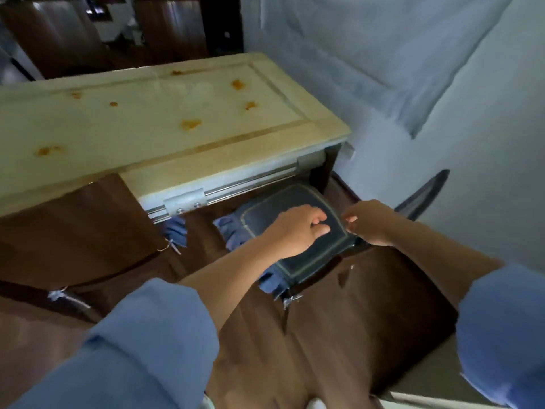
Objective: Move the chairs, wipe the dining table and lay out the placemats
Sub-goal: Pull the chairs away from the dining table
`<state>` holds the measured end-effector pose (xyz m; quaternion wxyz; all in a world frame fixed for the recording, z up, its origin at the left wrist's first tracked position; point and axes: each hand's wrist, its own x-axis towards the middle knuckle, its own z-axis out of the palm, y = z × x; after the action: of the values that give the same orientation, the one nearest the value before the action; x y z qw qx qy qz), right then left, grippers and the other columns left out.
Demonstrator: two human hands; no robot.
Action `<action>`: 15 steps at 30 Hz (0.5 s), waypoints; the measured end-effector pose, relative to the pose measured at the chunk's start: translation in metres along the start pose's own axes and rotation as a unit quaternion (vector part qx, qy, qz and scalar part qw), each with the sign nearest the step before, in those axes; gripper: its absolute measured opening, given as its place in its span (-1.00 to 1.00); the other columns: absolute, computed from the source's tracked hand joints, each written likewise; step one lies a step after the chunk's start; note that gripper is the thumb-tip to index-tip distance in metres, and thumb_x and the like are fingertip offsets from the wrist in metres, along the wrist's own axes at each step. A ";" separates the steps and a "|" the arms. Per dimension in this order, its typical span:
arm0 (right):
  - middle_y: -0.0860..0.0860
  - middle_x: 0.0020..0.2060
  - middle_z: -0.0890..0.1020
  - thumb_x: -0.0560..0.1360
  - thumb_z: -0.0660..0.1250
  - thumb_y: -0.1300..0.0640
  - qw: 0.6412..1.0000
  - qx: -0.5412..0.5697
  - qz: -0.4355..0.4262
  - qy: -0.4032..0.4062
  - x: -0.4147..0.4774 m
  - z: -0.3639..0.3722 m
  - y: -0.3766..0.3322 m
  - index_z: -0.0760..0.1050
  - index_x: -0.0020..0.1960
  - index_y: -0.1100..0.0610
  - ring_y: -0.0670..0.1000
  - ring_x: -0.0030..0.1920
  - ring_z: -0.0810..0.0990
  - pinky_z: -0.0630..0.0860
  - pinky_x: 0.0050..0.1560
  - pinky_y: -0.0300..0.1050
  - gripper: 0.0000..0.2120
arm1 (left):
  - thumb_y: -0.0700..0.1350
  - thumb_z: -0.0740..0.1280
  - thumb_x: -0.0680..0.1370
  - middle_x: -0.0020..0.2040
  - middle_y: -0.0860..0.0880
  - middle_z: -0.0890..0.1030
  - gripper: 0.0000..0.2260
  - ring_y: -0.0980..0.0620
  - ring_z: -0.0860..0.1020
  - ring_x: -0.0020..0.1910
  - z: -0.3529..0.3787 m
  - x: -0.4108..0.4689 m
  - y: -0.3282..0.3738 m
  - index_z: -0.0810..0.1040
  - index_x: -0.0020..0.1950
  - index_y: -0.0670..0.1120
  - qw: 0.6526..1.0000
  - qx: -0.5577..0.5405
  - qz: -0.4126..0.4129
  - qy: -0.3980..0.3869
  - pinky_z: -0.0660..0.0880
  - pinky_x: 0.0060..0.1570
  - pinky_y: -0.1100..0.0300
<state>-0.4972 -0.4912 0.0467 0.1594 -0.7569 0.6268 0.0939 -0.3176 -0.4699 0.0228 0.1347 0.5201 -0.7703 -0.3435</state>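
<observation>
The dining table (165, 134) has a cream top marked with several orange stains (191, 124). A chair with a dark stitched seat (298, 199) is tucked under the table's near right end. My left hand (295, 228) is over the seat with its fingers loosely curled and nothing in them. My right hand (368, 222) is at the seat's right edge with bent fingers; whether it grips the edge is unclear. Blue cloth (272, 283) is wrapped around the chair legs. No placemats or wiping cloth are in view.
A pale wall (413, 84) runs close along the right of the table and chair. A metal slide rail (224, 191) shows under the table's end. Dark wooden chair backs (171, 28) stand beyond the far side. The floor (324, 335) is brown wood.
</observation>
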 end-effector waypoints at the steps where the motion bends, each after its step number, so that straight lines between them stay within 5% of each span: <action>1: 0.09 0.24 0.56 0.53 0.22 0.22 1.000 -0.004 0.002 0.000 -0.008 0.002 0.024 0.54 0.23 0.09 0.13 0.24 0.50 0.43 0.19 -0.07 -0.70 | 0.04 0.24 0.57 0.20 -0.07 0.56 -0.66 -0.03 0.53 0.16 0.019 0.008 0.018 0.46 0.28 -0.07 1.000 -0.007 0.005 -0.010 0.45 0.14 0.07; 5: 0.02 0.17 0.60 0.50 0.24 0.25 1.000 0.001 -0.022 -0.002 -0.027 0.007 0.097 0.56 0.19 0.01 0.08 0.19 0.53 0.46 0.19 -0.04 -0.68 | 0.12 0.28 0.52 0.10 -0.04 0.56 -0.63 -0.03 0.55 0.04 0.072 0.033 0.071 0.48 0.23 -0.05 0.999 -0.008 0.011 -0.042 0.46 -0.01 0.09; 8: -0.02 0.10 0.59 0.52 0.25 0.22 0.998 0.024 -0.059 0.001 -0.028 0.012 0.128 0.53 0.20 -0.08 0.04 0.13 0.53 0.43 0.14 -0.11 -0.67 | 0.01 0.29 0.53 0.01 -0.06 0.54 -0.72 -0.07 0.56 -0.06 0.090 0.045 0.083 0.46 0.18 -0.07 0.994 0.095 0.005 -0.061 0.50 -0.07 0.04; 12: 0.01 0.12 0.57 0.49 0.33 0.16 0.994 0.026 -0.100 0.025 -0.010 0.021 0.140 0.51 0.26 0.02 0.04 0.14 0.52 0.36 0.11 -0.16 -0.66 | -0.08 0.20 0.58 -0.15 -0.08 0.54 -0.86 -0.14 0.57 -0.13 0.089 0.052 0.075 0.47 0.02 -0.13 0.983 0.180 -0.007 -0.043 0.48 -0.19 0.05; 15: 0.04 0.12 0.62 0.51 0.32 0.11 0.993 0.009 -0.112 0.025 0.006 0.026 0.137 0.55 0.22 0.10 0.06 0.18 0.54 0.30 0.28 -0.04 -0.71 | -0.09 0.20 0.57 -0.24 -0.03 0.49 -0.89 -0.10 0.57 -0.21 0.085 0.052 0.066 0.47 -0.05 -0.11 0.982 0.182 -0.001 -0.049 0.50 -0.22 0.07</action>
<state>-0.6282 -0.5096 0.0038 0.1601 -0.8229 0.5428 0.0512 -0.4342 -0.4681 -0.0032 -0.0005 0.5196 -0.8249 -0.2227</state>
